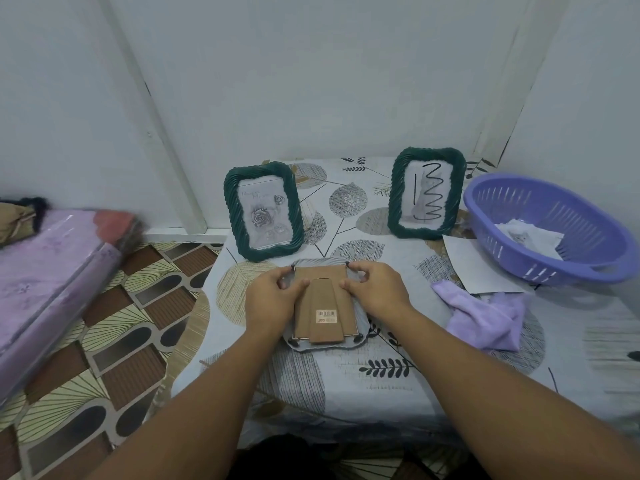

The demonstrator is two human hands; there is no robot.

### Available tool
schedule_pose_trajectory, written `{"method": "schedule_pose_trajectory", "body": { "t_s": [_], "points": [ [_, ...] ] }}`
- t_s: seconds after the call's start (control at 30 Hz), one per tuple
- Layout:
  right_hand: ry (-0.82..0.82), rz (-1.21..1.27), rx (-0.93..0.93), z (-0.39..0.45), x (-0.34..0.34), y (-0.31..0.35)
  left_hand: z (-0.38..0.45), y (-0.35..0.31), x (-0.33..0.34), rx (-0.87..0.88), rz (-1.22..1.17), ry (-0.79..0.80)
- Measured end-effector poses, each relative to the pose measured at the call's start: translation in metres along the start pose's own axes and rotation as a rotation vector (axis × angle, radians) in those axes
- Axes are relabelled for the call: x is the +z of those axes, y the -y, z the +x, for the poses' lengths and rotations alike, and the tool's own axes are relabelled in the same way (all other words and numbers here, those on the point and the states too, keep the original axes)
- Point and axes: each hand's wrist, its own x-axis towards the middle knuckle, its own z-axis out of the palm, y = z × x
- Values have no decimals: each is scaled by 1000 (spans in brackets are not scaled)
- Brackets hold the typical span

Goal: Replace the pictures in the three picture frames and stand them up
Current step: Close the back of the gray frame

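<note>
A third picture frame (323, 306) lies face down in the middle of the table, its brown cardboard back and folded stand facing up, a barcode sticker on the stand. My left hand (272, 299) pinches at the back's upper left corner, thumb on the cardboard. My right hand (375, 292) pinches at the upper right corner clip. Two green rope-edged frames stand upright behind: the left frame (263, 211) shows a rose print, the right frame (427, 192) shows a hand-drawn squiggle on paper.
A purple plastic basket (547, 230) at the right holds a crumpled cat picture (526, 237). A white sheet (467, 265) and a lilac cloth (491, 317) lie beside it. Left of the leaf-patterned table (346, 382) is patterned floor and a purple wrapped mattress (52, 271).
</note>
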Motion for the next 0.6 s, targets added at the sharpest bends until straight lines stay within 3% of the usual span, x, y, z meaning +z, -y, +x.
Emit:
{"method": "schedule_pose_trajectory", "body": {
  "t_s": [0.6],
  "points": [
    [11,10,13,-2,-2,1,2,-5,0,-79,-52,33]
  ]
}}
